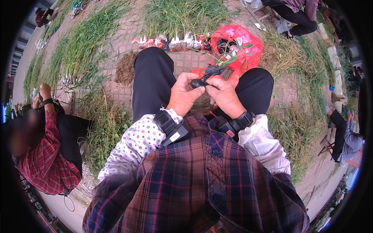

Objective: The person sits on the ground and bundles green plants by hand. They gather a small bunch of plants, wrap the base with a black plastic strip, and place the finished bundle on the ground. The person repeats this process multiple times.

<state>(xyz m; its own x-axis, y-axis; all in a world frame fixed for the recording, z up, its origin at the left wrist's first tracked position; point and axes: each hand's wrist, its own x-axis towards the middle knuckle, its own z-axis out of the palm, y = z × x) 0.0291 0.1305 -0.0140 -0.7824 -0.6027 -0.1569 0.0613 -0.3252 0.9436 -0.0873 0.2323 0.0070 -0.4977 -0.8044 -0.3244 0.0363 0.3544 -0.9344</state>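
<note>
Between my knees, my left hand (185,92) holds a small round bundle wrapped in black plastic (198,84) by thumb and fingers. My right hand (223,91) pinches the black plastic at the bundle's right side, its fingertips close to those of my left hand. Crumpled black plastic (214,70) rises above the fingers, and green leafy stems (230,60) stick out beyond it. Just past my hands lies an open red plastic bag (255,49) with pink and dark bundles inside. What the fingers cover of the bundle is hidden.
Wrapped root bundles (177,45) in white, red and black plastic stand in a row, their long green grassy plants (186,14) lying beyond. A brown soil heap (124,67) is by my left knee. Cut grass (107,125) lies on both sides. People sit at left (46,157) and right.
</note>
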